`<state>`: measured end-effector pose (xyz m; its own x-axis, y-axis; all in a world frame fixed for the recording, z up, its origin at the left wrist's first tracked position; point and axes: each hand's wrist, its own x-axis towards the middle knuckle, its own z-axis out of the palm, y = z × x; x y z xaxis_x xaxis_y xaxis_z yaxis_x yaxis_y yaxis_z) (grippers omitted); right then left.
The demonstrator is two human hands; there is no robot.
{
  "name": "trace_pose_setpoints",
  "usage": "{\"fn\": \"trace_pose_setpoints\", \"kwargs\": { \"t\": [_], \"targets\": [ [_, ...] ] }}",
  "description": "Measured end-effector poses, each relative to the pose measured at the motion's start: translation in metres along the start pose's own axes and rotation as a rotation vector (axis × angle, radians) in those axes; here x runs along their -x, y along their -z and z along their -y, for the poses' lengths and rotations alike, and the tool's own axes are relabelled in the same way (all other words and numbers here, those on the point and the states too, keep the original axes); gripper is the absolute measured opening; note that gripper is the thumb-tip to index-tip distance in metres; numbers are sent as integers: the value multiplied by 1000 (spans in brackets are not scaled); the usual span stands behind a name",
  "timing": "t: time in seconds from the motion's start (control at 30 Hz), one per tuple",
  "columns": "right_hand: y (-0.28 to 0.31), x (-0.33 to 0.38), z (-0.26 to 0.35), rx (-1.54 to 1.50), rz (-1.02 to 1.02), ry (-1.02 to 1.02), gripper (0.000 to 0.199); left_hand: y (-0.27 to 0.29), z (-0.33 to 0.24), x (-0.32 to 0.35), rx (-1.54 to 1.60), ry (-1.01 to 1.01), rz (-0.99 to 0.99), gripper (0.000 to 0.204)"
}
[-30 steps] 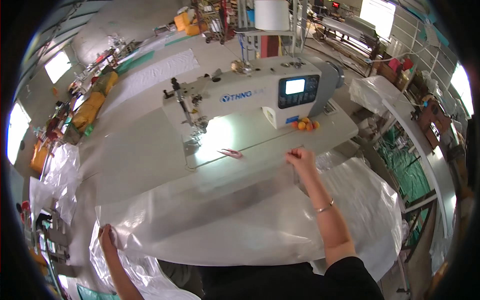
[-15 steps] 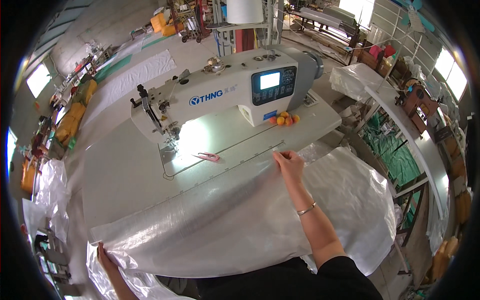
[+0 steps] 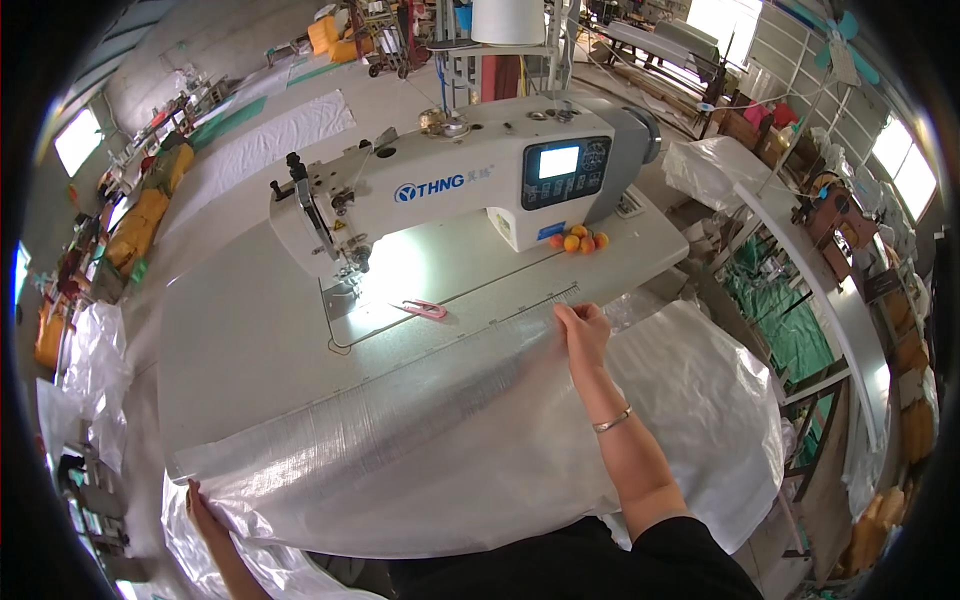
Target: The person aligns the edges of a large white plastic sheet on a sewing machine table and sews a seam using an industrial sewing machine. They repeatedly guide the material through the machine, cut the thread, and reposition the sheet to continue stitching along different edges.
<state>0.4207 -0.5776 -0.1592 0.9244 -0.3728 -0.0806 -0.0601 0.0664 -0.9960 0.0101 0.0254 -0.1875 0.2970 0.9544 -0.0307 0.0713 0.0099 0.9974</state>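
A large translucent plastic sheet (image 3: 430,480) lies over the near part of the white sewing table, its far edge stretched straight along a line of ruler marks (image 3: 465,343). My right hand (image 3: 584,330) pinches that edge near the right end of the marks. At the table's near left corner, my left hand (image 3: 203,508) grips the other end, its fingers partly hidden by the sheet. The rest of the sheet droops toward me and off to the right. Beyond it stands a white sewing machine (image 3: 440,180) with its lamp and screen lit. Pink thread snips (image 3: 424,310) lie near the needle.
Several small orange-red fruits (image 3: 578,240) sit against the machine's base. Behind it rises a large white thread cone (image 3: 508,22). More plastic sheeting (image 3: 98,370) hangs at the left. To the right stand a long pale bench (image 3: 850,300) and green sheeting (image 3: 790,325) beneath it.
The view has shifted slightly, so the machine and snips appear a little farther right. Both hands keep their hold, and the sheet stays stretched along the marks with hardly any movement.
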Motion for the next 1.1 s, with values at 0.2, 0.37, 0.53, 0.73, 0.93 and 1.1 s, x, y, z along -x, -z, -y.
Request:
{"fn": "trace_pose_setpoints", "kwargs": {
  "t": [0.2,0.37,0.53,0.73,0.93,1.1],
  "targets": [
    [-23,-26,-41,88,148,23,16,87,77,-43,-240,-498,61,23],
    [15,-19,-26,-43,61,97,24,-27,-3,-13,22,36,36,19],
    [10,-48,-43,228,116,86,33,-11,-5,-10,100,135,-137,20],
    [5,-24,-18,221,86,108,34,-18,-16,0,85,206,-141,28],
    [17,-43,-27,262,34,209,34,-20,-15,9,106,202,-98,26],
    [37,-57,-22,366,29,264,35,-35,-26,28,89,237,-105,25]
  ]
}}
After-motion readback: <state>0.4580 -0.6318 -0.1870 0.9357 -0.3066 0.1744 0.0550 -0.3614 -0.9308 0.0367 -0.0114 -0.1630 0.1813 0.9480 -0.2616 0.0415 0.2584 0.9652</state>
